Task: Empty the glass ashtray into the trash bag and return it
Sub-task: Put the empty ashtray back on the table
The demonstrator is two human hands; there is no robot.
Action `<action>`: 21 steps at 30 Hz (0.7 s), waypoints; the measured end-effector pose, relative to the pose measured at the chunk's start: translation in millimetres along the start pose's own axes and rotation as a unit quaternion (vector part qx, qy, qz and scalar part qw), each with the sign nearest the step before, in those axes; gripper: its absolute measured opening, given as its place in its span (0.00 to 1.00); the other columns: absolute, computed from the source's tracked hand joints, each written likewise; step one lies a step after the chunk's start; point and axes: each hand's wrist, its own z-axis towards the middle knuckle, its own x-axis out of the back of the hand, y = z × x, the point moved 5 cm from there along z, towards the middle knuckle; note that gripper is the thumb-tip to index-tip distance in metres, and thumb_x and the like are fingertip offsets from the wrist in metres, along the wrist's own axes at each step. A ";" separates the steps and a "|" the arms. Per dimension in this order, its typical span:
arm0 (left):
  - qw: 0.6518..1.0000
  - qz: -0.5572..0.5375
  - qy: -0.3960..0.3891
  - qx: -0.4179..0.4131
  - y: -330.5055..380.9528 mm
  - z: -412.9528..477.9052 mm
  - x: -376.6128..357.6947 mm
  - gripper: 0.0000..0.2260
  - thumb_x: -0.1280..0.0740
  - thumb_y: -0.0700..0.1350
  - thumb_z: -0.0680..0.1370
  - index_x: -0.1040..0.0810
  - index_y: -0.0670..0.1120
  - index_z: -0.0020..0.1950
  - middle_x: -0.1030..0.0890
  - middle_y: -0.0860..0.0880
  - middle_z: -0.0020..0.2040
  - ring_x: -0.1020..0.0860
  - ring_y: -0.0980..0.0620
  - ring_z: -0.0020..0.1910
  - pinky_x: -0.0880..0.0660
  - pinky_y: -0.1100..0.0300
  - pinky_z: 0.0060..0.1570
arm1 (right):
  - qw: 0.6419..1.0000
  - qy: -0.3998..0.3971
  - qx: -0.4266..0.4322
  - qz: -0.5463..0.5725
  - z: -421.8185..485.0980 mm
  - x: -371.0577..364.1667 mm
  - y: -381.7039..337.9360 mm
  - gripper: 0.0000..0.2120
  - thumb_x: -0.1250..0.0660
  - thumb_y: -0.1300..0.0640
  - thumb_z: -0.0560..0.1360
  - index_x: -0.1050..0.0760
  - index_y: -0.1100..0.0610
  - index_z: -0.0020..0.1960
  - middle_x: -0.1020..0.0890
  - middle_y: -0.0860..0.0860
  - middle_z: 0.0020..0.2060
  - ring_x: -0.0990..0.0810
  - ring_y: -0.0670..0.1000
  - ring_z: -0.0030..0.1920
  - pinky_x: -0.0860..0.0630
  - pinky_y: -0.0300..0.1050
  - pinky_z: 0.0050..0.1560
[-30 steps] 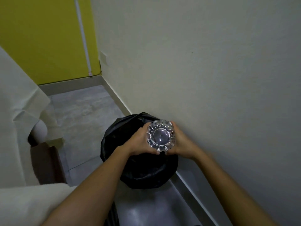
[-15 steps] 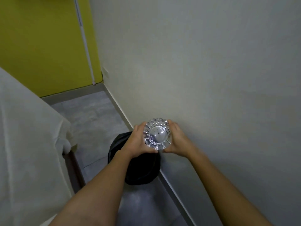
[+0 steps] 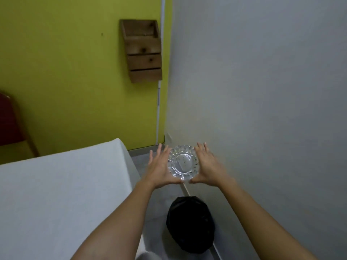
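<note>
Head view: we see the ashtray held in the air between the left hand and the right hand. It is over the floor, between the white-covered table's right edge and the grey wall.
Hands: neither is clenched. The fingers are straight and splayed, the palms press the rim from either side, and the thumbs meet under the near edge. Nothing wraps the glass.
Ashtray: the bowl faces us, roughly level, with a few dark specks on its bottom. We cannot tell whether they are ash or reflections.
Bag: black, on the floor against the wall, nearer to us than the ashtray and well below it, not under it.
Stage: we judge the tipping done and the return in hand, with the table the likely place to set it down.
Risk, slip: cut glass is heavy and slick, and we hold it by side pressure alone. If either palm eases, it drops onto hard floor and likely breaks.
Risk, table edge: coming in low from the right, the base could clip the table's right edge and be knocked from our palms.
Risk, placement: set too near that edge, it could slide off the covered top.
Risk, residue: if the specks are ash, a tilt on the way would scatter them over the white table.
Remedy: we would curl our fingers round the rim before crossing.
</note>
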 end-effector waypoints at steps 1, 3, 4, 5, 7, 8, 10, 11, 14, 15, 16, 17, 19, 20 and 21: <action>1.000 0.013 0.010 0.007 -9.2 -10.2 20.3 0.58 0.25 0.69 0.59 0.49 0.47 0.80 0.50 0.49 0.82 0.58 0.49 0.81 0.64 0.46 0.76 | 1.000 0.008 0.010 -0.007 3.2 5.1 -22.5 0.61 0.23 0.38 0.61 0.55 0.59 0.78 0.55 0.56 0.79 0.60 0.57 0.79 0.49 0.55 0.78; 0.999 0.031 0.029 0.022 -35.2 -30.4 55.6 0.59 0.26 0.70 0.59 0.48 0.47 0.80 0.52 0.49 0.82 0.59 0.49 0.81 0.62 0.45 0.77 | 0.999 0.018 0.032 -0.019 9.7 9.3 -66.9 0.61 0.24 0.37 0.61 0.56 0.58 0.79 0.58 0.56 0.79 0.62 0.56 0.79 0.51 0.55 0.78; 0.998 0.038 0.035 0.031 -50.1 -42.0 71.4 0.59 0.26 0.71 0.58 0.48 0.47 0.80 0.53 0.49 0.82 0.59 0.49 0.81 0.61 0.45 0.77 | 0.999 0.018 0.039 -0.024 11.8 8.2 -90.2 0.61 0.24 0.37 0.61 0.57 0.58 0.79 0.60 0.56 0.79 0.63 0.56 0.78 0.52 0.55 0.77; 0.998 0.044 0.032 0.038 -62.8 -53.4 83.3 0.59 0.27 0.71 0.58 0.48 0.48 0.80 0.54 0.49 0.82 0.59 0.50 0.81 0.60 0.44 0.77 | 0.998 0.015 0.045 -0.030 13.3 5.1 -109.9 0.61 0.24 0.37 0.62 0.57 0.58 0.79 0.60 0.56 0.79 0.63 0.56 0.78 0.53 0.56 0.77; 0.997 0.049 0.031 0.054 -97.1 -86.0 109.7 0.58 0.26 0.70 0.59 0.48 0.48 0.80 0.56 0.49 0.82 0.59 0.50 0.81 0.60 0.44 0.78 | 0.998 0.006 0.060 -0.026 14.4 -9.1 -160.7 0.61 0.24 0.37 0.62 0.58 0.58 0.79 0.61 0.56 0.79 0.64 0.56 0.78 0.53 0.55 0.78; 0.996 0.053 0.030 0.065 -116.7 -103.6 123.3 0.58 0.26 0.69 0.59 0.48 0.48 0.80 0.56 0.49 0.82 0.59 0.51 0.81 0.60 0.44 0.78 | 0.998 0.004 0.066 -0.021 14.6 -18.3 -188.5 0.61 0.24 0.37 0.62 0.58 0.58 0.79 0.61 0.55 0.79 0.64 0.55 0.78 0.54 0.55 0.78; 0.994 0.074 0.022 0.082 -154.7 -138.1 148.4 0.57 0.26 0.68 0.60 0.48 0.46 0.80 0.56 0.49 0.82 0.59 0.51 0.81 0.60 0.45 0.78 | 0.997 -0.003 0.078 -0.008 14.5 -37.7 -242.1 0.61 0.24 0.37 0.62 0.58 0.58 0.79 0.61 0.55 0.79 0.64 0.55 0.78 0.54 0.55 0.78; 0.992 0.083 0.016 0.092 -176.7 -158.3 162.7 0.57 0.25 0.68 0.60 0.48 0.46 0.80 0.56 0.50 0.82 0.59 0.51 0.81 0.61 0.45 0.78 | 0.996 -0.011 0.084 -0.003 14.0 -49.8 -273.0 0.61 0.24 0.37 0.62 0.58 0.58 0.79 0.61 0.54 0.79 0.63 0.54 0.78 0.53 0.55 0.78; 0.987 0.096 0.007 0.125 -239.1 -215.9 199.4 0.57 0.26 0.68 0.61 0.49 0.46 0.80 0.56 0.50 0.82 0.58 0.52 0.81 0.62 0.46 0.78 | 0.994 -0.030 0.101 0.014 12.4 -86.2 -357.6 0.61 0.24 0.37 0.62 0.57 0.58 0.78 0.59 0.53 0.79 0.62 0.54 0.79 0.52 0.56 0.78; 0.986 0.097 0.005 0.135 -255.4 -229.6 209.0 0.57 0.26 0.68 0.61 0.50 0.46 0.80 0.56 0.50 0.82 0.58 0.52 0.81 0.62 0.46 0.77 | 0.994 -0.032 0.105 0.020 13.0 -94.6 -378.9 0.61 0.23 0.37 0.61 0.57 0.58 0.78 0.58 0.53 0.79 0.61 0.53 0.79 0.51 0.56 0.77; 0.985 0.099 0.005 0.144 -272.9 -245.0 220.1 0.57 0.26 0.68 0.61 0.50 0.46 0.80 0.55 0.50 0.82 0.58 0.52 0.81 0.62 0.47 0.77 | 0.993 -0.037 0.110 0.025 13.6 -103.2 -403.3 0.61 0.23 0.38 0.61 0.57 0.58 0.78 0.58 0.53 0.79 0.61 0.53 0.79 0.51 0.56 0.77; 0.983 0.102 0.004 0.151 -288.5 -259.5 230.1 0.57 0.26 0.68 0.61 0.50 0.46 0.80 0.55 0.50 0.82 0.58 0.52 0.81 0.62 0.47 0.77 | 0.992 -0.043 0.116 0.027 13.8 -111.4 -425.5 0.61 0.23 0.38 0.61 0.56 0.58 0.78 0.57 0.53 0.79 0.60 0.53 0.79 0.50 0.56 0.77; 0.981 0.105 0.005 0.166 -316.3 -284.3 248.1 0.58 0.26 0.68 0.61 0.51 0.45 0.80 0.55 0.51 0.82 0.58 0.53 0.81 0.62 0.47 0.78 | 0.990 -0.052 0.127 0.034 14.6 -125.0 -464.4 0.60 0.23 0.38 0.61 0.56 0.58 0.78 0.56 0.53 0.80 0.59 0.53 0.79 0.49 0.56 0.77; 0.979 0.104 0.005 0.173 -326.4 -292.9 254.5 0.58 0.26 0.68 0.61 0.51 0.45 0.80 0.55 0.51 0.82 0.58 0.53 0.81 0.62 0.47 0.78 | 0.989 -0.057 0.131 0.036 15.5 -128.9 -478.1 0.60 0.23 0.38 0.61 0.56 0.58 0.78 0.56 0.53 0.80 0.59 0.53 0.79 0.49 0.56 0.77; 0.978 0.101 0.007 0.182 -337.2 -302.4 262.0 0.58 0.26 0.68 0.61 0.50 0.46 0.80 0.55 0.51 0.82 0.58 0.53 0.81 0.62 0.47 0.78 | 0.988 -0.063 0.135 0.038 17.5 -133.1 -493.2 0.60 0.23 0.38 0.61 0.55 0.58 0.78 0.56 0.52 0.80 0.59 0.53 0.79 0.49 0.56 0.77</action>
